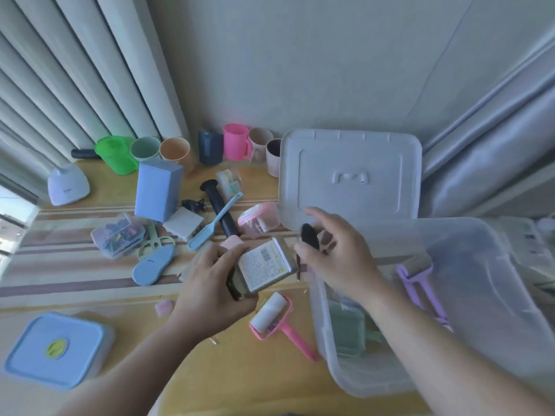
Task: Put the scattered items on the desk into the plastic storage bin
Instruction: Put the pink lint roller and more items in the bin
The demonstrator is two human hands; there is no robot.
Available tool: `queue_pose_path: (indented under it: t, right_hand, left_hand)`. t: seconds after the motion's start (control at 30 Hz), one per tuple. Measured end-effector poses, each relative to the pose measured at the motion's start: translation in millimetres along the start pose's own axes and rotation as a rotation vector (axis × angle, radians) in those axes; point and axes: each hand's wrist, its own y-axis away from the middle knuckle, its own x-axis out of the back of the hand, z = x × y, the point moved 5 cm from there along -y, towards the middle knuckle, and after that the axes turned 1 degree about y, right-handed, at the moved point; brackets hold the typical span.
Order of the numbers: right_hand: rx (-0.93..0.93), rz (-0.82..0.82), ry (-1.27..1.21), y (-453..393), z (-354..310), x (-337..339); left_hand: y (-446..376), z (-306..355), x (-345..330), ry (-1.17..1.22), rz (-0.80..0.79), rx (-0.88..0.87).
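Note:
The clear plastic storage bin [492,298] stands at the right of the desk; a purple lint roller [416,280] and a green container [348,331] lie inside it. My left hand [210,292] grips a flat labelled packet [264,265] above the desk, just left of the bin. Over the bin's left rim, my right hand [333,250] holds a small black object [310,235]. A pink lint roller [276,319] lies on the desk below the packet.
The bin's lid [348,175] leans behind the bin. Scattered on the desk: a blue box [157,190], black handle [220,208], blue brush [214,220], pink chopper [259,220], clip box [120,235], blue-lidded container [57,349]. Several cups [235,142] line the back.

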Motion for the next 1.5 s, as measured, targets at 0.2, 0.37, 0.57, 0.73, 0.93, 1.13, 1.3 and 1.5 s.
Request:
queue_pose_path:
  t: [0.2, 0.37, 0.57, 0.73, 0.93, 1.13, 1.3, 1.5]
  right_hand:
    - [-0.236, 0.055, 0.05, 34.4, 109.5, 66.2]
    - [-0.16, -0.088, 0.041, 33.3, 138.5, 31.4]
    - [-0.081, -0.197, 0.056, 30.3, 141.5, 18.0]
    - [0.044, -0.029, -0.029, 45.8, 145.2, 80.3]
    - [-0.092, -0.739, 0.208, 106.9, 163.7, 111.4]
    - [-0.086, -0.913, 0.496, 131.2, 167.7, 69.4]
    - [-0.051, -0.964, 0.631, 121.4, 178.7, 32.1]
    - [-0.093, -0.947, 0.543, 120.4, 196.3, 8.9]
  left_hand:
    - [-35.3, 87.7, -30.1, 0.001, 0.052, -0.038]
    - [-37.9, 117.7, -56.4, -0.033, 0.054, 0.012]
    - [-24.9, 133.3, -62.2, -0.072, 0.049, 0.048]
    - [-24.6, 158.4, -74.6, -0.182, -0.032, 0.021]
    - [-21.6, 195.3, -145.6, -0.275, -0.499, -0.148]
    - [-0.4, 195.6, -212.2, -0.406, -0.735, -0.043]
    - [0.7, 202.0, -203.6, -0.415, -0.54, -0.203]
    - [8.2, 144.9, -131.4, -0.086, 0.127, -0.032]
